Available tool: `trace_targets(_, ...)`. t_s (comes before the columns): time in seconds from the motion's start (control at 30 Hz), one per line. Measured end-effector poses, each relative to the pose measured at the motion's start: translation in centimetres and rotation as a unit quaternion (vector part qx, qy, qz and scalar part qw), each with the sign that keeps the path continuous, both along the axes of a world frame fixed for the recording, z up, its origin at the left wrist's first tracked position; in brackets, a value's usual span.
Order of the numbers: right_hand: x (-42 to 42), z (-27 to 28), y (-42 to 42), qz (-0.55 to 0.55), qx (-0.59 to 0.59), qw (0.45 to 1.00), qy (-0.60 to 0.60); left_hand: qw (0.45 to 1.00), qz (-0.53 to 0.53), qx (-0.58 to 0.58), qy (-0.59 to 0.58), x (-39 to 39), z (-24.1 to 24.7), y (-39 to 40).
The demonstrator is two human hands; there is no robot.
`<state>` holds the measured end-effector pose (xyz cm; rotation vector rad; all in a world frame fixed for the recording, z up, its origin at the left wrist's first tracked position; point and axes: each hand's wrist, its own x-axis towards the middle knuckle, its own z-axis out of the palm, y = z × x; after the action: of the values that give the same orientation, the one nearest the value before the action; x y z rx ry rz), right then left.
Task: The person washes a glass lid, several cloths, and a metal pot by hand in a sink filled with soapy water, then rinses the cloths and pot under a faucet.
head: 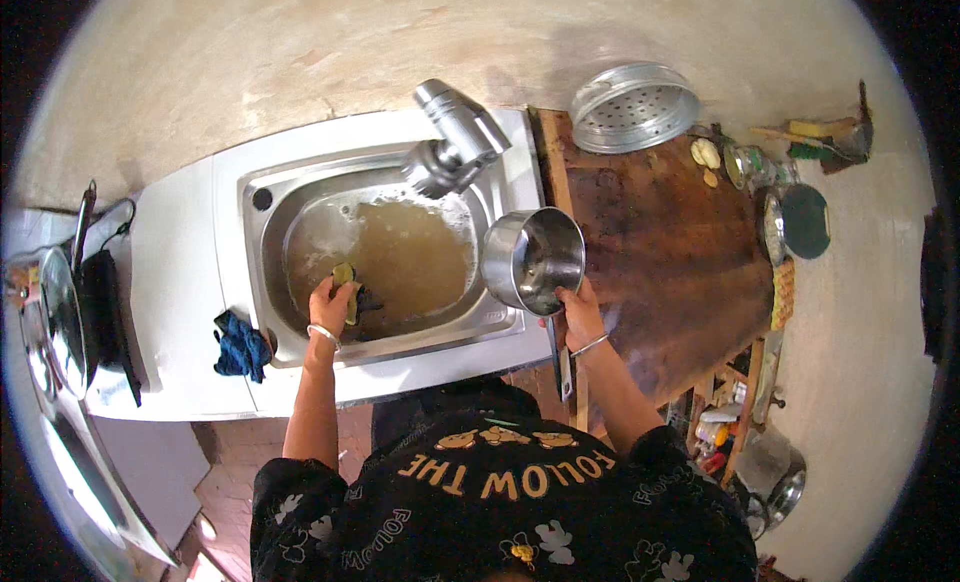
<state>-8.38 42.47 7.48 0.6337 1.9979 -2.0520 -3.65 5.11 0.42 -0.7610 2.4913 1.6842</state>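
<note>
My left hand (331, 303) holds a yellow-green sponge (344, 274) over the near left part of a stainless steel sink (270, 312). The sink holds cloudy brown water with foam at its edges. A dark object (369, 306) shows beside the sponge at the water; what it is I cannot tell. My right hand (579, 312) grips a steel saucepan (513, 261) where its handle meets the rim, over the sink's right edge. The pan is tipped, its mouth towards the right, and its handle (561, 364) points down towards my body. A metal faucet (457, 143) juts over the sink's back right.
A blue cloth (241, 346) lies left of the sink. Right of it, a wooden counter (660, 259) bears a perforated aluminium steamer pot (634, 109) against the wall, with glass jars (742, 167) farther right. A glass-lidded pan (64, 319) stands at the far left.
</note>
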Motion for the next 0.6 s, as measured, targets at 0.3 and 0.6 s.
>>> trace_targets(0.3, -4.7, 0.8, 5.9, -0.157, -0.062, 0.985, -0.041, 0.988, 0.065, 0.135, -0.025, -1.1, -3.0, -0.5)
trace_targets(0.6, -7.0, -3.1, 8.5, -0.177, -0.078, 0.979, -0.063, 0.979, 0.068, -0.11, -0.156, -3.8, -10.5, -7.3)
